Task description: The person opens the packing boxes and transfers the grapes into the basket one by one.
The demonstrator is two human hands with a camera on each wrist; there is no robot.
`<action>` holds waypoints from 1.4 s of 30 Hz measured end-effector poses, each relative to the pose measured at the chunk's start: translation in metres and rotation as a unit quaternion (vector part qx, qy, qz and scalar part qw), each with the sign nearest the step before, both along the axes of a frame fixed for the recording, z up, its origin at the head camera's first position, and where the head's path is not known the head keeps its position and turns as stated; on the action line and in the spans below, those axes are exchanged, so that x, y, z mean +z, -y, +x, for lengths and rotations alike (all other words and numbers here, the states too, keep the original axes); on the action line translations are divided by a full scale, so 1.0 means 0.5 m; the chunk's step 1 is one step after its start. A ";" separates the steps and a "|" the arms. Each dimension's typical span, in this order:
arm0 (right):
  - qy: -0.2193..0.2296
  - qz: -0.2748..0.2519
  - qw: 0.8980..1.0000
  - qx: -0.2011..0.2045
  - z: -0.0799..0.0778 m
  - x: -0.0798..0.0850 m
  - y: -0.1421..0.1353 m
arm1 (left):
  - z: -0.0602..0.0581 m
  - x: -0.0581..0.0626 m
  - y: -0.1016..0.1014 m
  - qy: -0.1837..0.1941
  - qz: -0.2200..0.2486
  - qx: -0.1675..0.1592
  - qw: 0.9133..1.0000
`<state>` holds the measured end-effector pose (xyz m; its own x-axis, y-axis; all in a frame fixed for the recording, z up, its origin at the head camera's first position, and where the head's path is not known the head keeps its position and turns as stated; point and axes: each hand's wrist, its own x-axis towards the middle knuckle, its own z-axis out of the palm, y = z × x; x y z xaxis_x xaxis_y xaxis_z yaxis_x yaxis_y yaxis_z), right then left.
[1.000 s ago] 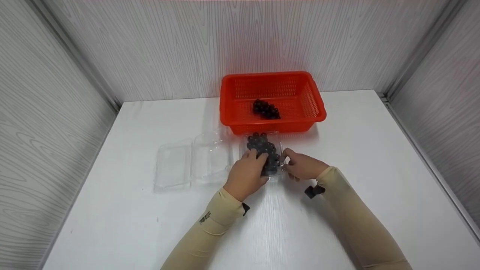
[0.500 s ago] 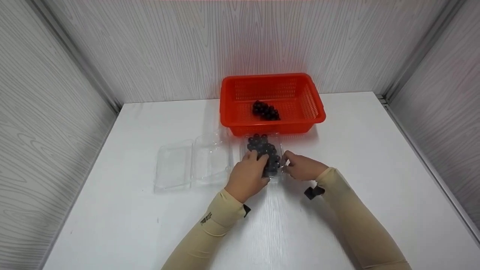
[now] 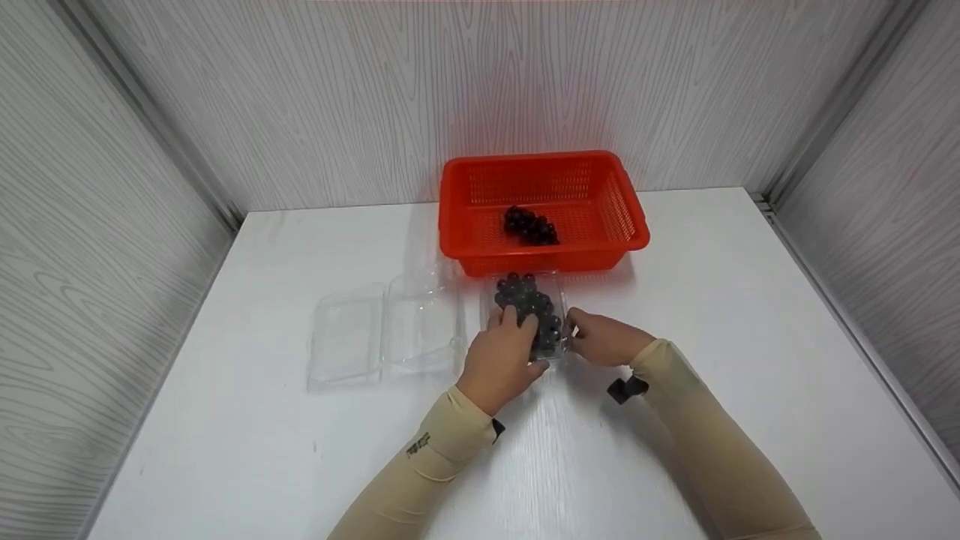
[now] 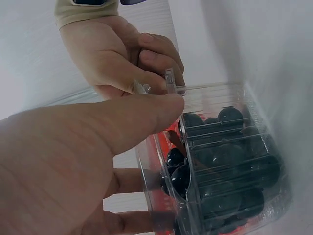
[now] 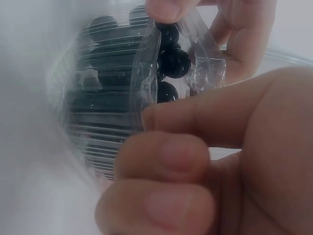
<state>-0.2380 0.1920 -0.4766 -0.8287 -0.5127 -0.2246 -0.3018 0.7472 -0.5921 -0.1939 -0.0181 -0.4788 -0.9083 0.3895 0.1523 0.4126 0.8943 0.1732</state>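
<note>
A clear plastic clamshell box (image 3: 559, 289) holding a bunch of dark grapes (image 3: 517, 289) lies just in front of the red basket. Its lid is down over the fruit, but a gap shows between lid and base rims in both wrist views. My left hand (image 3: 501, 366) holds the box at its near side, fingers laid on the lid and thumb (image 4: 161, 110) against the front rim. At the right edge my right hand (image 3: 609, 339) pinches the rim between thumb and index finger (image 5: 195, 117). Its other fingers are curled.
The red basket (image 3: 540, 262) contains another bunch of dark grapes (image 3: 529, 225) and stands near the back wall. An unfolded clear clamshell box (image 3: 384, 330) lies left of my hands on the white table (image 3: 247, 435).
The left thumb has shifted slightly right along the box's front edge. The right fingers have drawn closer together at the box's right rim. The whole scene sits slightly lower in the head view.
</note>
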 end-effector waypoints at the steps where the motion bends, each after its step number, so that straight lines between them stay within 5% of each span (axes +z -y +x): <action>1: -0.001 0.000 1.000 0.000 0.000 0.000 0.000 | 0.000 0.000 0.000 -0.002 -0.002 -0.001 1.000; 14: -0.011 0.001 0.999 -0.040 0.001 0.002 0.005 | -0.002 0.008 0.015 -0.008 0.020 -0.019 1.000; 22: 0.025 -0.021 0.997 -0.070 0.007 0.006 0.008 | -0.004 0.008 0.017 -0.018 0.030 -0.023 0.999; 42: 0.028 -0.022 0.998 -0.054 0.004 0.005 0.007 | -0.006 0.011 0.019 -0.001 0.057 -0.018 0.998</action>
